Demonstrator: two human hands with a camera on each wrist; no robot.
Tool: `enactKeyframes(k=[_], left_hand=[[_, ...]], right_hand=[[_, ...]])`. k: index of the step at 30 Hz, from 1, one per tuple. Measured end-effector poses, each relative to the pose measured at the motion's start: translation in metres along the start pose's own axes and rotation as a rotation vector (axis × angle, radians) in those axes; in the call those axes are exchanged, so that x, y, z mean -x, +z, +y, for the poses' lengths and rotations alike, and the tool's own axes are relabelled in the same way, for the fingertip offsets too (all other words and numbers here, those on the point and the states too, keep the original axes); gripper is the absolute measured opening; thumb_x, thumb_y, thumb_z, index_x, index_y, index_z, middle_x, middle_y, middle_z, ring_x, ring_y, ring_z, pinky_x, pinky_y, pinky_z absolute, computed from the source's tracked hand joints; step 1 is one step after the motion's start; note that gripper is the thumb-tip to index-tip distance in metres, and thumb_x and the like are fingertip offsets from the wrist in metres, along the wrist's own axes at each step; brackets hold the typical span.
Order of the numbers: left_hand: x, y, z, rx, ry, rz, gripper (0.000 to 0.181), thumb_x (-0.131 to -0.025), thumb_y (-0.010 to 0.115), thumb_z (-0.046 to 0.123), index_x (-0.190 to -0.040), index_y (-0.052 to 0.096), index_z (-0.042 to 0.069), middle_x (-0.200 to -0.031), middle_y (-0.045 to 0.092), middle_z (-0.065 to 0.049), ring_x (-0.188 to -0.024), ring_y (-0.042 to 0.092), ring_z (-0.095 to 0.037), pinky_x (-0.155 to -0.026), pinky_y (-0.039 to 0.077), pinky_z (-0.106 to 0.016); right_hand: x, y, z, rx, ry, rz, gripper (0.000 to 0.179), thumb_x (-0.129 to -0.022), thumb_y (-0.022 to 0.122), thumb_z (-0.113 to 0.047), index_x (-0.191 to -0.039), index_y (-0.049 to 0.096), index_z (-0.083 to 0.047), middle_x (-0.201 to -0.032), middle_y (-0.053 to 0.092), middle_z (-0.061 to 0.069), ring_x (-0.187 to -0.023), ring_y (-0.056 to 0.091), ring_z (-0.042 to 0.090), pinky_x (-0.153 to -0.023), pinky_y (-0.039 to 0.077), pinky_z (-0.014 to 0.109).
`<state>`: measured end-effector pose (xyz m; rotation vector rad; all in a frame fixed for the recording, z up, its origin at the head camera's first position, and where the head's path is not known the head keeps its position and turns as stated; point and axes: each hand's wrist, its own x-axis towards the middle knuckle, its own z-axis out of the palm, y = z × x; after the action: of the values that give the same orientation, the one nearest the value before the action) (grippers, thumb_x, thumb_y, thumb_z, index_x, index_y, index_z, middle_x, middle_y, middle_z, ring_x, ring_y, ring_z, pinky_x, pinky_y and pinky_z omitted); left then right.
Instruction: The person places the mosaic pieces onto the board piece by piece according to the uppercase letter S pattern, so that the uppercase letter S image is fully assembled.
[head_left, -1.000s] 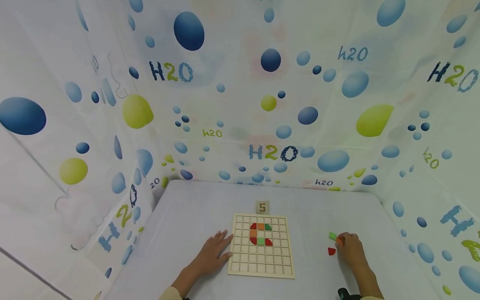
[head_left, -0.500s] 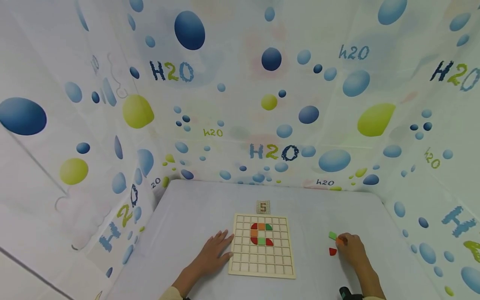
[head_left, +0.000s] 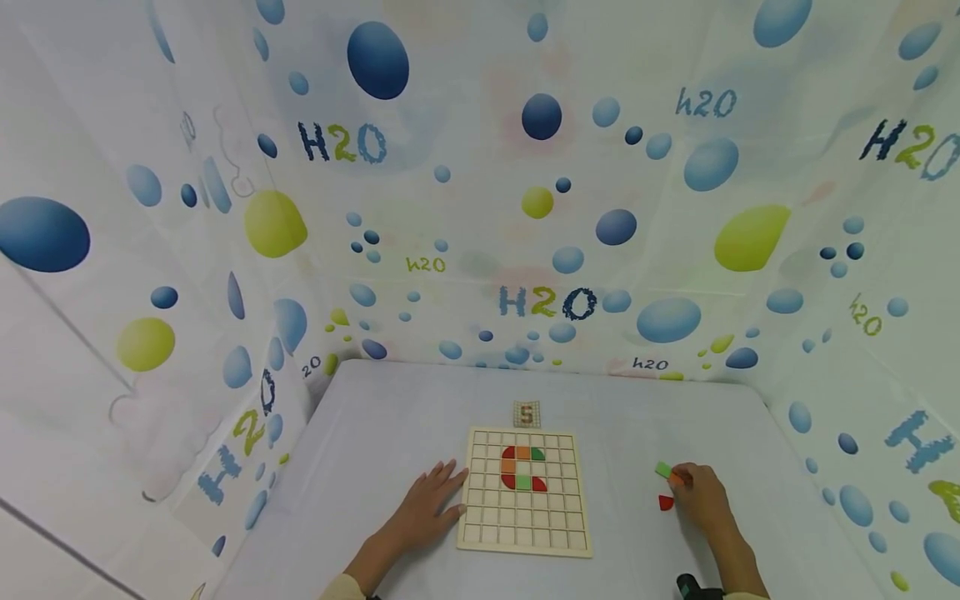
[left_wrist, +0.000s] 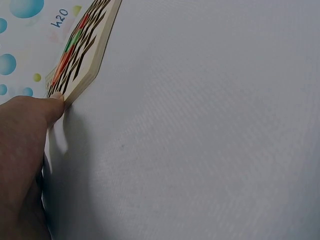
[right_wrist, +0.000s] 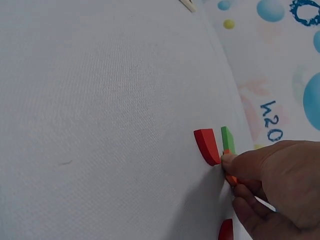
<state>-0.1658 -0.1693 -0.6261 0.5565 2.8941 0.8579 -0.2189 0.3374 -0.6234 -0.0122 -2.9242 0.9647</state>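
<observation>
A square wooden grid board [head_left: 522,533] lies on the table, with red, orange and green tiles [head_left: 522,482] set in a C-like outline in its cells. My left hand [head_left: 424,510] rests flat at the board's left edge, fingers spread. The left wrist view shows its thumb [left_wrist: 56,98] touching the board's corner. Off to the right, my right hand [head_left: 703,497] pinches a small orange tile [right_wrist: 230,179] between thumb and fingers, low over the table. Right by it lie a light green square tile [right_wrist: 227,139] and a red quarter-round tile [right_wrist: 206,146].
A small pattern card [head_left: 527,414] marked with an S-like figure lies beyond the board. Another red piece [right_wrist: 226,230] shows beneath my right hand in the right wrist view. A patterned curtain [head_left: 465,208] stands around the white table [head_left: 405,408].
My right hand has shifted very slightly left with the orange tile, and the green tile beside it has moved a little too. My left hand stays in place.
</observation>
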Motion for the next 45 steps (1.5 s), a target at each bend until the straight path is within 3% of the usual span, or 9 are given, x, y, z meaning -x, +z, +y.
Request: enactKeyframes(k=[12, 16, 20, 23, 29, 36, 45], left_hand=[[-0.001, 0.002, -0.001, -0.007, -0.017, -0.023, 0.063, -0.106, 0.062, 0.041, -0.16, 0.047, 0.012, -0.168, 0.037, -0.02, -0.156, 0.031, -0.046, -0.124, 0.024, -0.07], [-0.001, 0.0, -0.001, -0.016, -0.019, -0.024, 0.063, -0.107, 0.06, 0.042, -0.16, 0.046, 0.012, -0.169, 0.036, -0.019, -0.157, 0.03, -0.045, -0.125, 0.023, -0.069], [0.0, -0.001, 0.0, 0.003, -0.02, -0.024, 0.063, -0.107, 0.06, 0.041, -0.16, 0.046, 0.012, -0.169, 0.036, -0.02, -0.157, 0.029, -0.046, -0.125, 0.022, -0.07], [0.0, 0.0, 0.0, 0.012, -0.02, -0.024, 0.062, -0.106, 0.061, 0.04, -0.16, 0.046, 0.011, -0.169, 0.036, -0.02, -0.157, 0.029, -0.047, -0.125, 0.021, -0.07], [0.001, 0.001, -0.001, -0.001, -0.012, -0.008, 0.062, -0.107, 0.06, 0.041, -0.16, 0.046, 0.013, -0.168, 0.037, -0.019, -0.156, 0.03, -0.048, -0.124, 0.023, -0.072], [0.001, 0.003, -0.003, 0.004, 0.004, 0.012, 0.061, -0.106, 0.061, 0.039, -0.158, 0.048, 0.011, -0.166, 0.039, -0.022, -0.154, 0.032, -0.05, -0.121, 0.025, -0.074], [-0.001, 0.003, -0.005, -0.022, -0.007, 0.0, 0.062, -0.106, 0.06, 0.042, -0.16, 0.047, 0.013, -0.168, 0.038, -0.02, -0.155, 0.032, -0.047, -0.123, 0.024, -0.071]], right_hand=[[-0.003, 0.0, -0.008, -0.019, 0.022, -0.062, 0.03, -0.098, 0.065, -0.005, -0.118, 0.065, 0.018, -0.11, 0.065, 0.03, -0.102, 0.065, 0.04, -0.089, 0.057, 0.057], [-0.005, 0.003, -0.021, -0.04, 0.034, -0.087, 0.034, -0.1, 0.061, -0.008, -0.122, 0.064, 0.017, -0.115, 0.064, 0.03, -0.107, 0.064, 0.041, -0.092, 0.057, 0.058], [-0.004, 0.007, -0.042, -0.026, -0.025, -0.079, 0.03, -0.1, 0.062, -0.006, -0.121, 0.066, 0.014, -0.115, 0.064, 0.028, -0.107, 0.063, 0.041, -0.092, 0.056, 0.057], [-0.004, 0.015, -0.057, -0.019, -0.07, -0.074, 0.024, -0.098, 0.064, -0.001, -0.118, 0.068, 0.012, -0.111, 0.065, 0.025, -0.105, 0.064, 0.039, -0.092, 0.056, 0.056], [-0.002, 0.04, -0.084, -0.029, -0.068, -0.089, 0.022, -0.098, 0.069, -0.002, -0.118, 0.07, 0.006, -0.112, 0.066, 0.018, -0.107, 0.066, 0.034, -0.097, 0.057, 0.056], [0.004, 0.066, -0.114, -0.033, -0.125, -0.11, 0.019, -0.097, 0.072, -0.004, -0.116, 0.071, 0.0, -0.111, 0.067, 0.01, -0.109, 0.065, 0.028, -0.1, 0.056, 0.052], [0.024, 0.093, -0.154, -0.086, -0.29, -0.193, 0.019, -0.099, 0.074, -0.011, -0.118, 0.071, -0.006, -0.113, 0.064, 0.001, -0.105, 0.059, 0.018, -0.09, 0.058, 0.04]])
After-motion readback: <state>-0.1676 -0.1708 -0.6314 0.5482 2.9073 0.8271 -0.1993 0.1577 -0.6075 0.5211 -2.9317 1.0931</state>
